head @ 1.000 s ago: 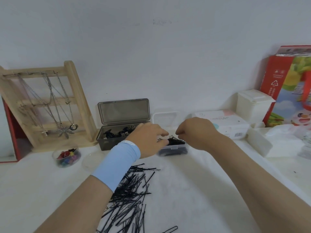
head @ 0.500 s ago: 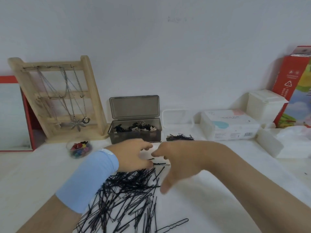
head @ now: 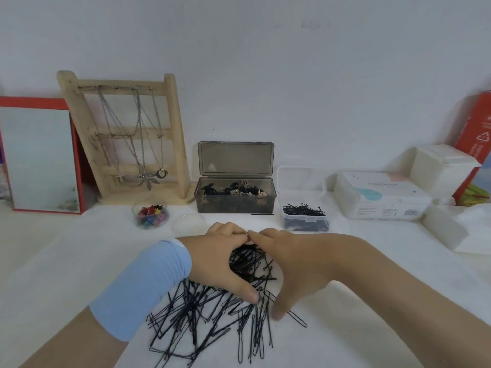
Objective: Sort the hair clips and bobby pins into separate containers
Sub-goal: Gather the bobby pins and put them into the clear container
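A big heap of black bobby pins (head: 207,322) lies on the white table in front of me. My left hand (head: 220,258), with a blue wristband, and my right hand (head: 289,261) cup a bunch of these pins (head: 247,264) between them, fingertips meeting at the far side and thumbs towards me. Behind the hands, a small clear box (head: 305,221) holds more bobby pins. To its left, an open smoky-grey box (head: 235,199) holds dark and beige hair clips. One stray pin (head: 262,214) lies between the two boxes.
A small clear bowl of coloured clips (head: 151,217) and a clear round lid (head: 189,224) sit at the left. A wooden necklace stand (head: 125,139) and a red-framed mirror (head: 39,158) stand behind. White boxes (head: 380,195) and a red carton (head: 475,139) fill the right.
Both hands came back from the clear pin box towards me and down onto the heap. They now close together around a bunch of pins.
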{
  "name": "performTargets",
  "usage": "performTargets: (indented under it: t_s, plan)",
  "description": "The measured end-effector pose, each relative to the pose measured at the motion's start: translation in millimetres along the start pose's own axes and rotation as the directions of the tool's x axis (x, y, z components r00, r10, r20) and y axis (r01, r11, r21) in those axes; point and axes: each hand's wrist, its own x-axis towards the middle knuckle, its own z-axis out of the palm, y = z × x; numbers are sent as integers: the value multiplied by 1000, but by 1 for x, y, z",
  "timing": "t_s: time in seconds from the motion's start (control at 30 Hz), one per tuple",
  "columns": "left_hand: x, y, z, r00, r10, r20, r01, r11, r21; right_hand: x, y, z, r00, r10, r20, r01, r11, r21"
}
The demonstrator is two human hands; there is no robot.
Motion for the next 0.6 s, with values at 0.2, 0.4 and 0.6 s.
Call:
performTargets:
  t_s: [0.2,0.4,0.6]
  plan:
    - [8,4,3,989,12,-150,-2,998,68,15,9,-4,995,23,-95,-20,999,39]
    - [13,3,3,962,14,-273,-28,999,-47,30,30,2,973,36,-227,-12,994,105]
    - [12,-3,2,975,-67,-210,79,996,51,36,29,7,973,-18,-231,51,989,139]
